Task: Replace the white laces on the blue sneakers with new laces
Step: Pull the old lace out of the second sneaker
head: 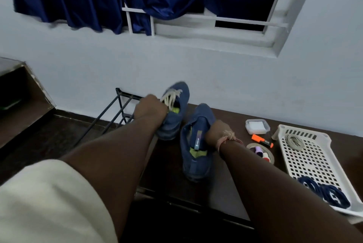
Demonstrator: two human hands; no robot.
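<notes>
While the laced sneaker (174,113) is gripped toe-up at its collar by the left hand (150,108), the second sneaker (196,140) is held on the table (225,193) by the right hand (215,132); the white laces (170,98) lie beside the left knuckles.

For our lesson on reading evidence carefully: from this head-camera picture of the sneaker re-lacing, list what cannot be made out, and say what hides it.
- Right hand grip: fingers hidden behind the nearer blue fabric sneaker.
- Nearer sneaker's laces: hidden; only its side shows.
- Farther blue sneaker with white laces: motion-blurred; the left hand covers its heel.
- Dark blue coiled laces in the white perforated plastic tray: blurred, count unclear.
- Small clear lidded box: contents too small.
</notes>
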